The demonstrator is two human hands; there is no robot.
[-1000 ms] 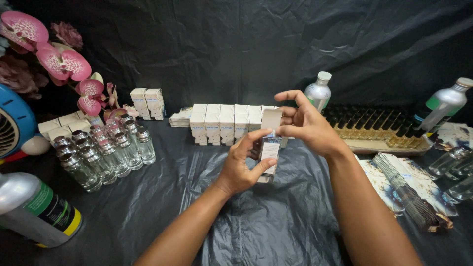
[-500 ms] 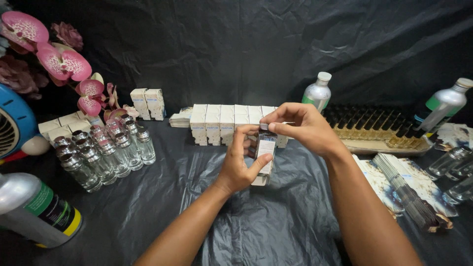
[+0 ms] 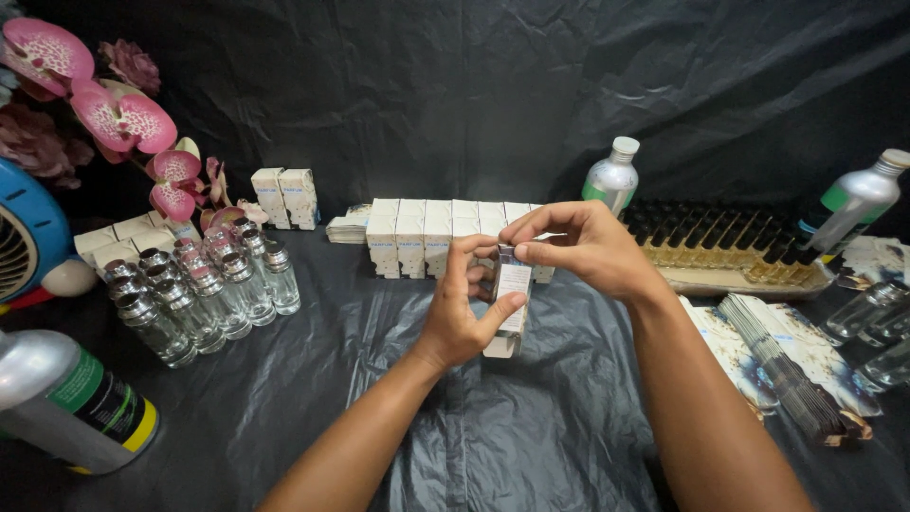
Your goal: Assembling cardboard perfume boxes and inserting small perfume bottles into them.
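My left hand [image 3: 461, 308] grips a small tall white box [image 3: 509, 305], held upright above the black plastic sheet [image 3: 398, 417] near the middle of the view. My right hand [image 3: 583, 248] pinches the top of a small bottle [image 3: 506, 254] that stands in the box's open top, thumb and fingers closed on it. Just behind my hands runs a row of white boxes [image 3: 425, 237] of the same kind.
Clear glass bottles with silver caps [image 3: 199, 289] cluster at the left, beside pink flowers [image 3: 114, 118] and a blue fan [image 3: 24, 242]. A silver can [image 3: 71, 403] lies front left. A tray of dark-capped vials [image 3: 735, 242], two silver bottles [image 3: 611, 175] and flat card stacks [image 3: 791, 356] fill the right.
My right hand came down from above the box onto its top and now pinches the bottle there. My left hand kept hold of the box.
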